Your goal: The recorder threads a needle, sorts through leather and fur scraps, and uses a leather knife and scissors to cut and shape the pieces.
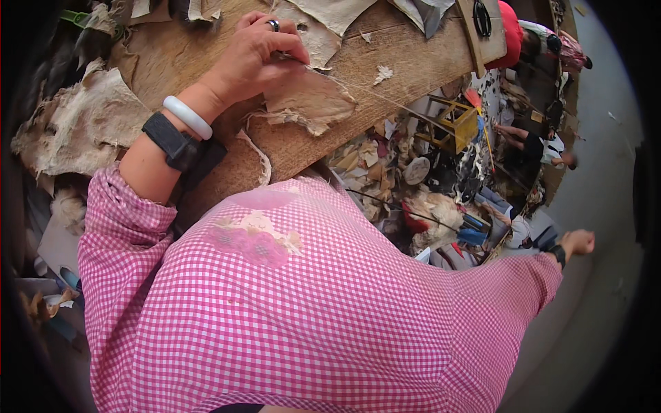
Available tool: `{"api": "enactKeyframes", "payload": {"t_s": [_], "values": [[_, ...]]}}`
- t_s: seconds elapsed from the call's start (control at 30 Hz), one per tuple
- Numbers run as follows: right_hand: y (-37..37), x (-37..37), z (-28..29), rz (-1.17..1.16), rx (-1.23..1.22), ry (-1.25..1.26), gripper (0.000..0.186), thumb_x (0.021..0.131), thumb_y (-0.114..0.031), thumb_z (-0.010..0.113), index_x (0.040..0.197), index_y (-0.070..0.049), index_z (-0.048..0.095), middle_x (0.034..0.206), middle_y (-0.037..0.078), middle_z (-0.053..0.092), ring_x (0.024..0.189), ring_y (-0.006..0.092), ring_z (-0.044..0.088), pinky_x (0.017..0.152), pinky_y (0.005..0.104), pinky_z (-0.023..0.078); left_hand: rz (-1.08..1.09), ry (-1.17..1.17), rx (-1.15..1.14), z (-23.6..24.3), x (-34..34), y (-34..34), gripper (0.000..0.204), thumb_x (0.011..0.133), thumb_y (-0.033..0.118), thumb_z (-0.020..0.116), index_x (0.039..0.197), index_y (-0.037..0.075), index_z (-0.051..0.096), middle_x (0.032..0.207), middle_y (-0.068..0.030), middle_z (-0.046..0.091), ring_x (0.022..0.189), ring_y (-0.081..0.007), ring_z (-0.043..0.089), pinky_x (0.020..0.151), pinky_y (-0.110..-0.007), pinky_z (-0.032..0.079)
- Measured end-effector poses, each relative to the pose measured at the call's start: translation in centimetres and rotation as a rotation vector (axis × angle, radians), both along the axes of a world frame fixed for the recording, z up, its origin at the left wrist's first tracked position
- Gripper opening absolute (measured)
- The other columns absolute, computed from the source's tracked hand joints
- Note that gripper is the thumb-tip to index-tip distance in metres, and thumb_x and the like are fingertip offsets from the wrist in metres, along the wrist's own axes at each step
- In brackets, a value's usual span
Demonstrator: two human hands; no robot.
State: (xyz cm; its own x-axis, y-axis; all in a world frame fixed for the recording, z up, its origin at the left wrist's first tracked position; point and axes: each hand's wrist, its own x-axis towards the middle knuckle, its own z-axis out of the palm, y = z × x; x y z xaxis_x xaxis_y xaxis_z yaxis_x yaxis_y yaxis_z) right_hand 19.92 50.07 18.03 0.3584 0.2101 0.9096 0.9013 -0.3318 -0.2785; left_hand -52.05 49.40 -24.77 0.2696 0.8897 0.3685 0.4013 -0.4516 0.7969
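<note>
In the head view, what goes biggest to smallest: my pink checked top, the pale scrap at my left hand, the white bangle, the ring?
1. Pink checked top
2. Pale scrap
3. White bangle
4. Ring

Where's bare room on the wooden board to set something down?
Bare wood between the small pale scrap and the wooden strip; another patch just left of the left hand. Crowded: the far edge, with hide pieces, and the left end, by a large hide.
</note>
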Motion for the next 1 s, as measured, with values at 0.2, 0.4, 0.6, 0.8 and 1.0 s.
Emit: {"api": "enactKeyframes", "payload": {"t_s": [0.2, 0.4, 0.6, 0.8, 1.0], "values": [[-5.0, 0.7, -9.7, 0.033, -0.228, 0.361, 0.022, 0.086, -0.012, 0.065, 0.101, 0.003, 0.069, 0.091, 0.010, 0.068, 0.082, 0.0194, 0.064, 0.070, 0.0332, 0.053, -0.018, 0.055, -0.018, 0.0, 0.3, 0.2, 0.012, 0.071, 0.018, 0.076, 0.082, 0.019, 0.071, 0.084, 0.0034, 0.063, 0.091, -0.0173, 0.058, 0.099, -0.037, 0.029], [-2.7, -30.4, -29.2, 0.995, -1.140, 0.554, 0.013, 0.088, -0.010, 0.069, 0.100, -0.004, 0.072, 0.090, 0.001, 0.069, 0.081, 0.0087, 0.062, 0.074, 0.0244, 0.050, 0.120, 0.166, 0.130, 1.6, 1.1, -0.4, 0.015, 0.070, 0.016, 0.077, 0.083, 0.021, 0.070, 0.083, 0.0045, 0.063, 0.094, -0.0180, 0.058, 0.099, -0.040, 0.028], [-2.9, -49.9, -35.3, 1.242, -0.992, -0.194, 0.022, 0.075, -0.029, 0.076, 0.086, -0.012, 0.067, 0.080, 0.007, 0.062, 0.075, 0.0233, 0.063, 0.073, 0.0374, 0.045, 0.067, 0.214, 0.109, 2.1, 1.8, -0.5, 0.011, 0.070, 0.019, 0.076, 0.079, 0.021, 0.071, 0.079, 0.0051, 0.063, 0.093, -0.0189, 0.057, 0.098, -0.041, 0.029], [-1.6, -50.3, -35.8, 1.187, -0.896, -0.416, 0.014, 0.079, -0.024, 0.071, 0.078, -0.013, 0.062, 0.074, 0.003, 0.058, 0.073, 0.0233, 0.062, 0.073, 0.0369, 0.042, 0.045, 0.120, 0.013, 0.9, 1.9, -0.5, 0.005, 0.071, 0.020, 0.074, 0.075, 0.020, 0.071, 0.077, 0.0050, 0.062, 0.088, -0.0184, 0.057, 0.096, -0.040, 0.030], [-2.4, -50.0, -35.0, 1.167, -1.139, 0.085, 0.013, 0.082, -0.025, 0.070, 0.081, -0.012, 0.066, 0.074, 0.006, 0.061, 0.072, 0.0255, 0.063, 0.072, 0.0386, 0.044, 0.061, 0.103, 0.010, 0.2, 1.9, -0.5, 0.004, 0.070, 0.022, 0.075, 0.073, 0.022, 0.072, 0.074, 0.0060, 0.062, 0.087, -0.0176, 0.057, 0.096, -0.039, 0.030]]}}
